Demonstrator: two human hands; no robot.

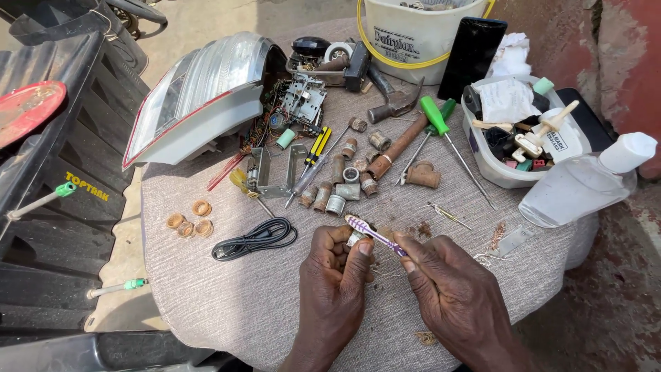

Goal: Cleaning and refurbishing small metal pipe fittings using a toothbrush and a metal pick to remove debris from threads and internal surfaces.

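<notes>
L hand (335, 256) is pinching a small metal fitting (355, 238) w/ fingers clenched, R hand (451, 289) at 3 o'clock is gripping a purple-white toothbrush (374, 234) on it.

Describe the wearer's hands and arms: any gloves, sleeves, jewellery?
Both are bare. The left hand and the right hand have no gloves, and no rings show on the visible fingers. The forearms run to the bottom edge of the head view uncovered: no sleeves, no watch or bracelet in sight. Nails are short. Nothing further up the arms is in frame.

Bucket (413, 34) cut by top edge; contents unclear.
</notes>
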